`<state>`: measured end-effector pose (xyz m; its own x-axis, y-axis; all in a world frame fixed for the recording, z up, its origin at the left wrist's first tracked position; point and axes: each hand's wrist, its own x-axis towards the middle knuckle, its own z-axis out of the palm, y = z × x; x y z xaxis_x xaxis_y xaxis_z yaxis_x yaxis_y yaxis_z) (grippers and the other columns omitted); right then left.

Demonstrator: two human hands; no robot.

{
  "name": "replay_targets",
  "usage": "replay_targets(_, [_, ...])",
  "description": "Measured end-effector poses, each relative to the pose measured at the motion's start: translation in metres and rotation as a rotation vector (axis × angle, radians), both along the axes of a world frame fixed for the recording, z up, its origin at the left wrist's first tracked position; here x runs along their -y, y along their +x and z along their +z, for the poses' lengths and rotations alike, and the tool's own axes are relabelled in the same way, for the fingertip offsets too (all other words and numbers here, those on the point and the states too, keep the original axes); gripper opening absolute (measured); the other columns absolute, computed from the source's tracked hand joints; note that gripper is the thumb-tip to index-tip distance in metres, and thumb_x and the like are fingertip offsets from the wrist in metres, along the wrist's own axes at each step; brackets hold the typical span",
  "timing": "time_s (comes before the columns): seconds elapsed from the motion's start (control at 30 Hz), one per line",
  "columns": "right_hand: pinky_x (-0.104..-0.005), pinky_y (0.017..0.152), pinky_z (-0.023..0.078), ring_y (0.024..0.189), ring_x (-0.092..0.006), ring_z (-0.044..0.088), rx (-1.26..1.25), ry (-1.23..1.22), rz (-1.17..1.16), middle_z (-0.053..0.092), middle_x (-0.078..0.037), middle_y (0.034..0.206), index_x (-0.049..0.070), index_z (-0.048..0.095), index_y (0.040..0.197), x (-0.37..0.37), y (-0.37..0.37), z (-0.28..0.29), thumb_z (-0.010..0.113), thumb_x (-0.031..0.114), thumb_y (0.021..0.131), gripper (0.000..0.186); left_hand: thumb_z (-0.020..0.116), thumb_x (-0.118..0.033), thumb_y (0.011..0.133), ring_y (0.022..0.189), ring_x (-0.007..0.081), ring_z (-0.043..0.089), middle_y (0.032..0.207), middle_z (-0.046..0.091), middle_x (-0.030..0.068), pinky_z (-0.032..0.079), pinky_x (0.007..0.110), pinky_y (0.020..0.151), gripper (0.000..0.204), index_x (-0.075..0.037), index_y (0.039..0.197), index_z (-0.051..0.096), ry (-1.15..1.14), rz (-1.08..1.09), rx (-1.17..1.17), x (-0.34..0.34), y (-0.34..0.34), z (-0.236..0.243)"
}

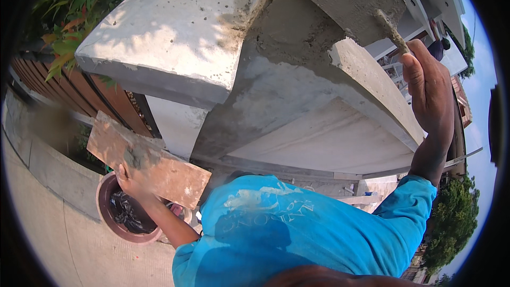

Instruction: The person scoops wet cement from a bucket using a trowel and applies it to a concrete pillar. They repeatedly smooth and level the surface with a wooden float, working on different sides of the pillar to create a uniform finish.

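In my right hand (427, 87), raised at the right, is the mortar-caked handle of a trowel (392, 31). The trowel's head reaches the wet grey mortar at the top, and its outline there is hard to tell from the mortar. My left hand (126, 180) grips the lower left edge of a flat brown board (170, 178), which carries a small dab of grey mortar (139, 157). Fresh, damp plaster (289, 18) coats the wall face (287, 93) in front of me, darkest near the top.
A pale capped pillar (170, 21) stands at the upper left, beside leafy plants (74, 0) and a brown slatted fence (69, 87). Below the board sits a reddish bucket (106, 215) with black plastic inside. A pale ledge (372, 74) runs along the wall's right side.
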<state>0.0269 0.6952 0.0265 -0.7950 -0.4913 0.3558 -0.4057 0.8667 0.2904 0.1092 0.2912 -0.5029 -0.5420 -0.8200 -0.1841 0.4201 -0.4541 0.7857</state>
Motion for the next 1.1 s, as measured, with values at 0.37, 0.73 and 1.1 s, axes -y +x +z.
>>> replay_targets(0.37, [-0.0431,0.06,0.049,0.071,-0.0305,0.067,0.123,0.355,-0.078,0.063,-0.009,0.082,0.01,0.056,0.101,0.014,0.003,-0.059,0.052,0.032,0.104,0.022,0.052,-0.021,0.101,0.108,0.0231,0.063,0.119,0.064,0.0129,0.052,0.036,0.095,0.037,0.007,0.124,0.06,0.03,-0.011,-0.003,-0.012,0.0,0.028])
replay_targets(0.73, [-0.0391,0.056,0.047,0.064,-0.0261,0.063,-0.195,0.284,-0.075,0.059,-0.006,0.078,0.011,0.059,0.098,0.009,0.01,-0.035,0.058,0.034,0.102,0.023,0.053,-0.023,0.102,0.102,0.0217,0.065,0.114,0.066,0.0136,0.054,0.033,0.089,0.035,0.007,0.116,0.065,0.069,-0.058,-0.079,0.0,-0.004,0.009])
replay_targets(1.1, [-0.0371,0.066,0.055,0.08,-0.0245,0.07,-0.528,0.128,0.008,0.073,-0.013,0.096,0.008,0.07,0.111,-0.014,0.024,0.04,0.061,0.032,0.102,0.028,0.051,-0.023,0.106,0.112,0.0223,0.057,0.124,0.062,0.015,0.045,0.037,0.102,0.039,0.011,0.122,0.062,-0.409,0.187,0.299,0.013,-0.01,-0.029])
